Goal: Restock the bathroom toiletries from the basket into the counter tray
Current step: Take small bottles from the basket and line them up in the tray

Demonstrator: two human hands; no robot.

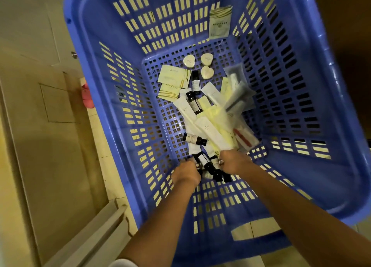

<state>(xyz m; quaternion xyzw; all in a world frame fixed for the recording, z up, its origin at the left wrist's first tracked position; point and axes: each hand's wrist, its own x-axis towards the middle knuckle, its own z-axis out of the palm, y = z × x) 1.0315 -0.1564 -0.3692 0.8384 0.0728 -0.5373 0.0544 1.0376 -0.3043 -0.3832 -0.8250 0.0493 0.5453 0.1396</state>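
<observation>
A large blue slatted basket (94, 98) fills the view, seen from above. On its floor lie small dark bottles (194, 103), long white and yellow sachets (210, 130), flat cream packets (173, 80), three round soaps (206, 66) and clear wrapped items (237, 92). Both arms reach down inside. My left hand (187, 173) and my right hand (233, 163) both grip a cluster of dark bottles (208, 164) at the near end of the basket floor. The fingers are hidden under the hands. One more packet (219, 22) leans on the far wall.
The basket stands on a pale tiled floor (104, 158) beside a beige cabinet or door (40, 86) on the left. Something pink (87, 98) shows on the floor behind the basket's left wall. No counter tray is in view.
</observation>
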